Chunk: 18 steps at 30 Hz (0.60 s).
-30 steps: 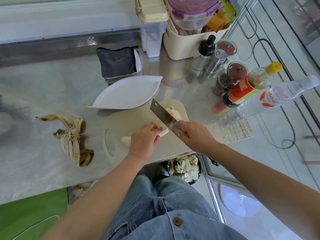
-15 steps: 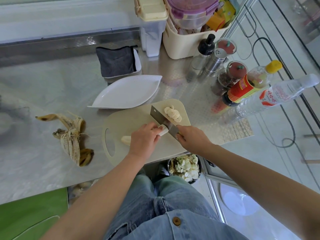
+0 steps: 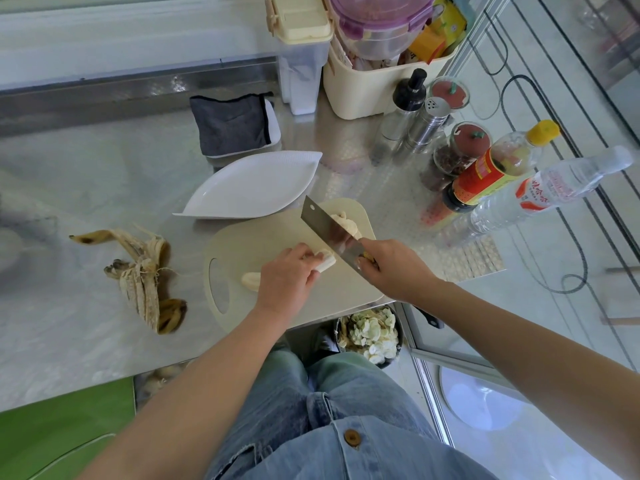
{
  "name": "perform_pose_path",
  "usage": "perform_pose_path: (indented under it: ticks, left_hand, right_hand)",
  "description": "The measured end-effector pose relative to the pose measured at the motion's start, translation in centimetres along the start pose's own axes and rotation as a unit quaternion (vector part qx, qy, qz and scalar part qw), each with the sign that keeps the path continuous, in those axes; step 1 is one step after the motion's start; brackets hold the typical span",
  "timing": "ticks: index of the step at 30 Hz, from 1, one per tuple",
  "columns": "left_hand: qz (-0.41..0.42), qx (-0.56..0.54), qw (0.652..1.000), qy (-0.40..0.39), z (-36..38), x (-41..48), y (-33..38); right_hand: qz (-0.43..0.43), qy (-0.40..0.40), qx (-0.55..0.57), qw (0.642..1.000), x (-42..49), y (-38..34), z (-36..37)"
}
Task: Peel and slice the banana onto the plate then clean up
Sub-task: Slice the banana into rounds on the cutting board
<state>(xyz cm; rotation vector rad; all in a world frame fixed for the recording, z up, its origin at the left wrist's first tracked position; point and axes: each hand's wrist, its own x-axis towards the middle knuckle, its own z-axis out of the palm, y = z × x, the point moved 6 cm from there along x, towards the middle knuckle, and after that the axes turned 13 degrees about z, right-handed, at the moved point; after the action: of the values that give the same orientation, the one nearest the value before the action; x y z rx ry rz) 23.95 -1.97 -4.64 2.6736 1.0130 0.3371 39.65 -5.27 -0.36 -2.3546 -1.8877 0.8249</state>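
Banana (image 3: 325,264), peeled, lies on the cutting board (image 3: 270,237); the left hand (image 3: 287,282) curls over it and holds it down. The right hand (image 3: 394,271) grips the knife (image 3: 329,230), whose blade stands just beside the cut end, at 3 o'clock. Slices (image 3: 346,225) lie at 1 o'clock, the plate (image 3: 252,185) at 11 o'clock

The cutting board (image 3: 266,237) lay on the counter (image 3: 86,188) at its near edge, with the plate (image 3: 252,185) just behind it and the banana peel (image 3: 145,275) to its left. On the board, the banana (image 3: 251,280) lay under the left hand (image 3: 287,278). The knife (image 3: 329,233), held in the right hand (image 3: 394,268), stood at the banana's right end. The slices (image 3: 348,225) lay beyond the blade, near the board's far right corner. The bottles (image 3: 495,168) stood right of the board, and the cloth (image 3: 230,124) lay behind the plate.
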Motion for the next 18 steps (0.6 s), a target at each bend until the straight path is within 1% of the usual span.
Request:
perform_pose_path:
  ticks: [5,10,14,18]
  left_hand:
    - [0.000,0.001,1.000,-0.001,0.0,-0.1,0.0]
    - [-0.001,0.002,1.000,0.002,0.0,-0.1,0.0]
    - [-0.007,0.000,1.000,0.001,0.2,-0.1,-0.1]
    - [-0.011,-0.010,1.000,0.005,0.3,-0.1,-0.2]
  right_hand:
    - [-0.007,-0.011,0.006,1.000,-0.2,0.0,0.3]
    - [0.001,-0.022,-0.001,1.000,-0.2,0.0,0.7]
    - [0.008,-0.022,-0.027,0.999,0.0,-0.1,1.6]
    - [0.021,-0.022,-0.024,0.999,0.4,-0.2,3.0]
